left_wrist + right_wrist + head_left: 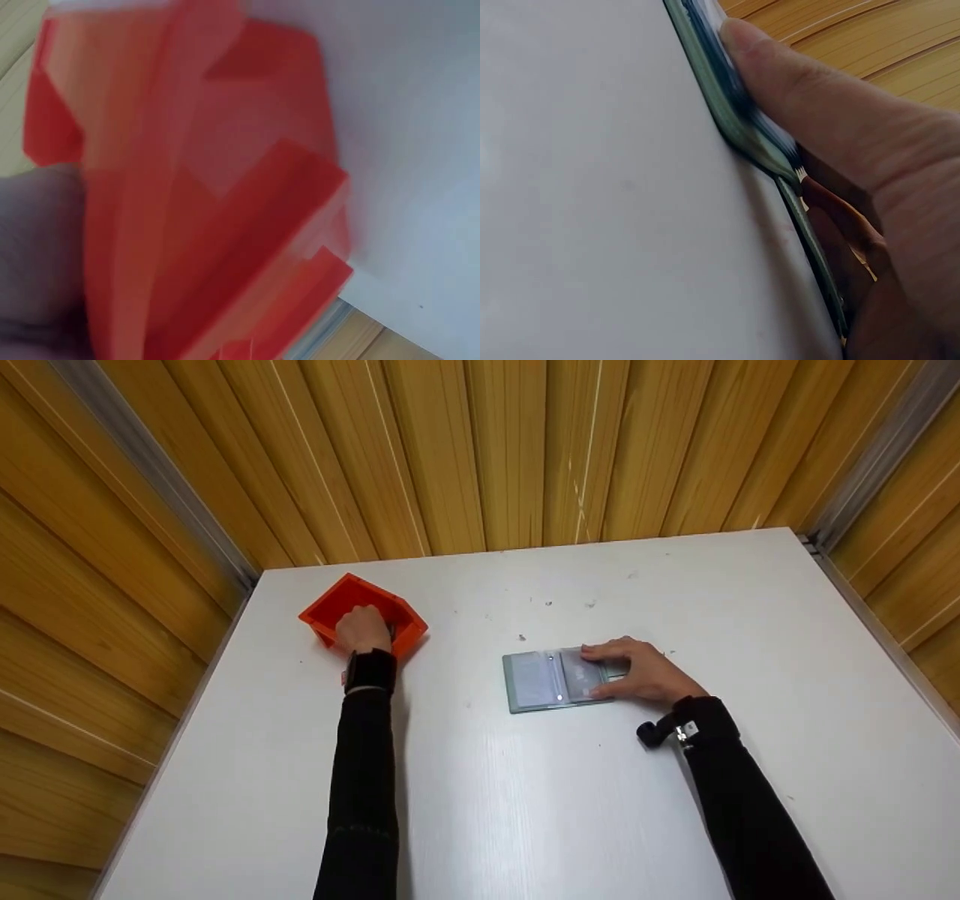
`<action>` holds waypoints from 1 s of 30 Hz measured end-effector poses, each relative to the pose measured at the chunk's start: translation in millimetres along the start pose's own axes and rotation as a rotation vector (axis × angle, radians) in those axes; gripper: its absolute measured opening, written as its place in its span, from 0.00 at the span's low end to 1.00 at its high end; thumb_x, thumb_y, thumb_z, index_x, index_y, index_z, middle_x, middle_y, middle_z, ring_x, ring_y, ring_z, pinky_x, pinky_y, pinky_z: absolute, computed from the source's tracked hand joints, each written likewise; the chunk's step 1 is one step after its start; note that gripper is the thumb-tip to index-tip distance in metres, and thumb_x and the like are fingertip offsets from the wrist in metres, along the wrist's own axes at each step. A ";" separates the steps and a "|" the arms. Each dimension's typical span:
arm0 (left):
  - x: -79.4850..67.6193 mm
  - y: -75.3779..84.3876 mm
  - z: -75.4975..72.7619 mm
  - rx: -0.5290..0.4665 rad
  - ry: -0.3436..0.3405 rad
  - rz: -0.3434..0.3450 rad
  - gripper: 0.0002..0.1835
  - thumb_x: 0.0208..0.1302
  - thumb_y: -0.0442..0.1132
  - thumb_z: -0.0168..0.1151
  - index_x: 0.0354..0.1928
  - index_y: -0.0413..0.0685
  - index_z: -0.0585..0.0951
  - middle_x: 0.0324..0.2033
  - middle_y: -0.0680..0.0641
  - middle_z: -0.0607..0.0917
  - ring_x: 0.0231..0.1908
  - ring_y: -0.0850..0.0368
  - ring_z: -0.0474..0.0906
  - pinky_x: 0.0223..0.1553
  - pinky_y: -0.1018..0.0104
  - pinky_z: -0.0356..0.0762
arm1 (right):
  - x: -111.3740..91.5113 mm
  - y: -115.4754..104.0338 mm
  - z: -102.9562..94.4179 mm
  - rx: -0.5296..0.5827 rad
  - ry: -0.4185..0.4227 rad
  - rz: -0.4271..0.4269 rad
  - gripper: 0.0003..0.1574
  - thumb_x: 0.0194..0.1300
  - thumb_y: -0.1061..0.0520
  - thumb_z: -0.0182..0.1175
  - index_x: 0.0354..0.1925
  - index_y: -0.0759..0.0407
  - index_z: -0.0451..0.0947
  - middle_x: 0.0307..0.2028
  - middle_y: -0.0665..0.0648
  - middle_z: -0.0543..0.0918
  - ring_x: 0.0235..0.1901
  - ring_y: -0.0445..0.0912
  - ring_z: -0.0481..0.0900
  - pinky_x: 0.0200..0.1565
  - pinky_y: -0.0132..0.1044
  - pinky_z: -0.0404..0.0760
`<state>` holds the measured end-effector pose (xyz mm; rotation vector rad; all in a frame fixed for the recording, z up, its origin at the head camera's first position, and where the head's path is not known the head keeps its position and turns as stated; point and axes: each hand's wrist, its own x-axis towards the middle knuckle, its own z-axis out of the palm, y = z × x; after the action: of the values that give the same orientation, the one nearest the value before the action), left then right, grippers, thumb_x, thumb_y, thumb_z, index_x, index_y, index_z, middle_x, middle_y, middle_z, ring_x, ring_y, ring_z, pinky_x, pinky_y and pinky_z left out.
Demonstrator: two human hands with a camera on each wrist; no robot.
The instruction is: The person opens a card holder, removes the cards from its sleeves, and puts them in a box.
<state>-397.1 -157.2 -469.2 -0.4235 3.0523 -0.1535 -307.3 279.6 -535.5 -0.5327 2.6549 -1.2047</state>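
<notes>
An open card holder (534,679) with a green cover and clear sleeves lies on the white table. My right hand (649,671) holds it at the right side, thumb at the near edge and fingertips at the far edge of the sleeves. In the right wrist view the thumb (802,90) presses against the stacked sleeves, above the green cover (731,120). My left hand (362,628) reaches down into an orange-red plastic bin (409,641), its fingers hidden there. A small dark item (391,631) shows beside it in the bin. The bin's wall (135,225) fills much of the left wrist view.
The white table (480,780) has small dark specks and marks beyond the card holder. Yellow wood-look panels (510,457) stand behind the far edge and along both sides.
</notes>
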 end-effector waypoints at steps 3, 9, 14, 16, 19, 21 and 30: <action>0.0 3.2 7.9 0.023 0.010 -0.012 0.14 0.76 0.40 0.59 0.51 0.37 0.85 0.29 0.42 0.84 0.30 0.48 0.80 0.36 0.62 0.84 | -0.3 -0.1 1.5 0.013 -0.006 0.000 0.43 0.47 0.40 0.83 0.63 0.41 0.83 0.67 0.46 0.79 0.64 0.47 0.73 0.66 0.44 0.70; -0.4 7.3 11.5 -0.005 0.025 -0.025 0.16 0.76 0.43 0.60 0.53 0.38 0.86 0.33 0.41 0.87 0.32 0.48 0.82 0.38 0.60 0.86 | -0.8 -0.6 1.0 0.010 -0.008 0.015 0.44 0.47 0.40 0.83 0.63 0.39 0.82 0.67 0.46 0.79 0.64 0.47 0.72 0.67 0.47 0.69; 0.3 7.9 12.0 -0.011 0.016 -0.020 0.15 0.76 0.42 0.59 0.53 0.38 0.85 0.34 0.41 0.87 0.32 0.48 0.82 0.36 0.62 0.85 | -0.7 -1.0 0.1 -0.001 -0.001 0.015 0.44 0.47 0.41 0.83 0.63 0.41 0.83 0.67 0.47 0.80 0.64 0.48 0.73 0.66 0.45 0.69; 0.2 6.5 11.5 -0.018 0.010 -0.012 0.15 0.76 0.41 0.58 0.54 0.37 0.85 0.36 0.40 0.88 0.34 0.47 0.83 0.39 0.60 0.86 | -0.4 -1.5 0.9 0.002 -0.002 0.016 0.43 0.47 0.40 0.83 0.63 0.41 0.83 0.67 0.47 0.79 0.64 0.49 0.73 0.66 0.45 0.69; -1.2 3.7 8.0 -0.043 0.017 -0.003 0.15 0.77 0.38 0.57 0.55 0.36 0.85 0.41 0.37 0.89 0.39 0.45 0.86 0.44 0.56 0.88 | 0.3 -1.6 2.1 0.006 -0.007 0.004 0.43 0.48 0.40 0.83 0.63 0.41 0.82 0.68 0.48 0.79 0.65 0.50 0.73 0.67 0.46 0.69; -3.3 2.6 1.2 -0.067 0.048 0.007 0.15 0.77 0.35 0.56 0.55 0.35 0.85 0.44 0.36 0.90 0.42 0.44 0.88 0.47 0.53 0.88 | 0.6 -1.3 2.3 0.014 -0.007 -0.004 0.43 0.48 0.41 0.83 0.63 0.41 0.83 0.67 0.48 0.79 0.65 0.49 0.73 0.68 0.46 0.68; -45.0 34.5 -51.9 -0.267 0.352 0.283 0.14 0.70 0.37 0.66 0.51 0.35 0.86 0.43 0.35 0.89 0.44 0.39 0.86 0.48 0.50 0.87 | -0.5 -1.6 -2.2 0.021 -0.006 -0.005 0.42 0.48 0.42 0.83 0.63 0.41 0.83 0.67 0.46 0.79 0.66 0.48 0.72 0.68 0.46 0.68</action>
<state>-366.8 -107.1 -419.4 0.0378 3.4474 0.2186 -307.1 280.3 -532.9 -0.5397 2.6343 -1.2291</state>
